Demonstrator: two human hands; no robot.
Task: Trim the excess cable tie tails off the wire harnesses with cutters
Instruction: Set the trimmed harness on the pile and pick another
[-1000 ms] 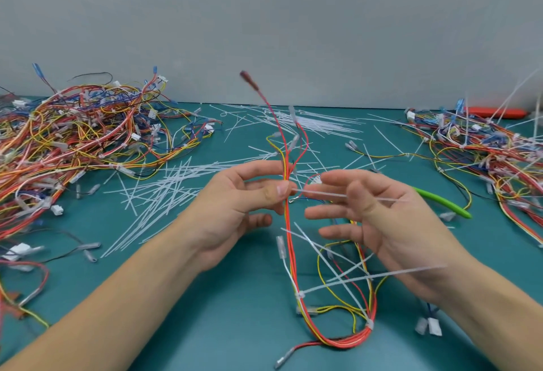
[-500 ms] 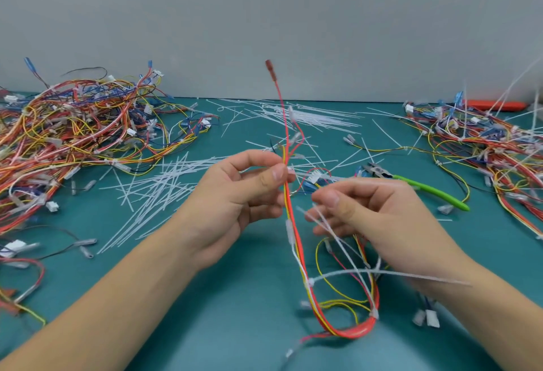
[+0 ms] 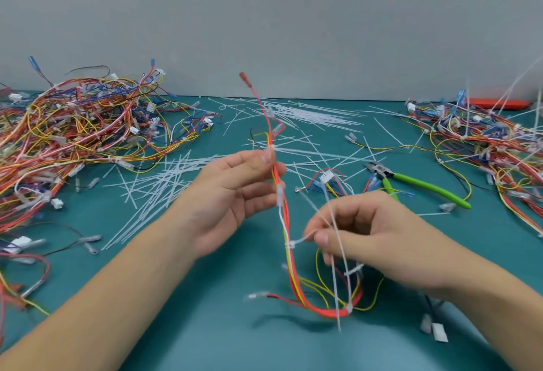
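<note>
Head view: harness [image 3: 283,224] between both hands.

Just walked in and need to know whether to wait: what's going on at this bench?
A person is working on one wire harness above the teal table. The left hand pinches its upper wires, and the right hand pinches an untrimmed cable tie tail. The green-handled cutters lie on the table, in neither hand. Harness piles sit at both sides, with loose white tie pieces scattered between.

A harness [image 3: 280,203] is pinched by the left hand [image 3: 235,191]; a tie tail [image 3: 305,237] is pinched by the right hand [image 3: 364,232]; cutters [image 3: 411,184] lie on the surface [image 3: 205,297].
</note>
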